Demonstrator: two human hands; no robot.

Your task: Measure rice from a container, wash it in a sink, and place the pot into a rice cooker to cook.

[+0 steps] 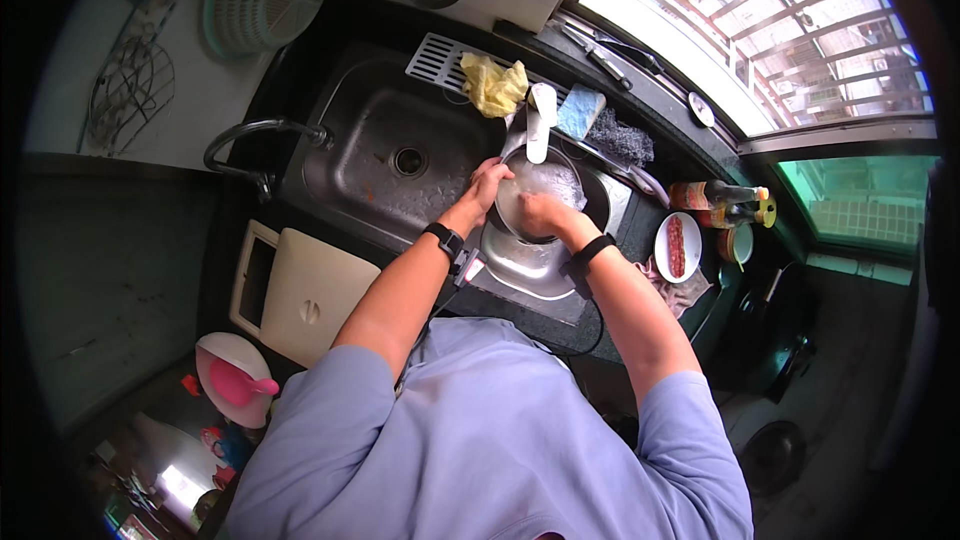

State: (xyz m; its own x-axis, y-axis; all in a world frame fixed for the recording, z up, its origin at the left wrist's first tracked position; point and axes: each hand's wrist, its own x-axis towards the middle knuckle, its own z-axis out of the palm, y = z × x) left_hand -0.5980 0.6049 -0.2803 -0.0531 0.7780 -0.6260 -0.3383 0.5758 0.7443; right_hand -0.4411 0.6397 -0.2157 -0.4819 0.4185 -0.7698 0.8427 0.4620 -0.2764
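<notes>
A round metal pot with cloudy water in it stands in the smaller right basin of a steel double sink, under a white faucet. My left hand grips the pot's left rim. Inside the pot is my right hand, its fingers partly hidden by the water, so what it may hold cannot be told. Behind the pot lie a yellow cloth, a blue sponge and a dark mesh scourer.
To the left is the larger basin with a curved tap. A white plate with a sausage-like strip of meat, bottles and a cloth are at right. Knives lie on the windowsill. A cream lid is at lower left.
</notes>
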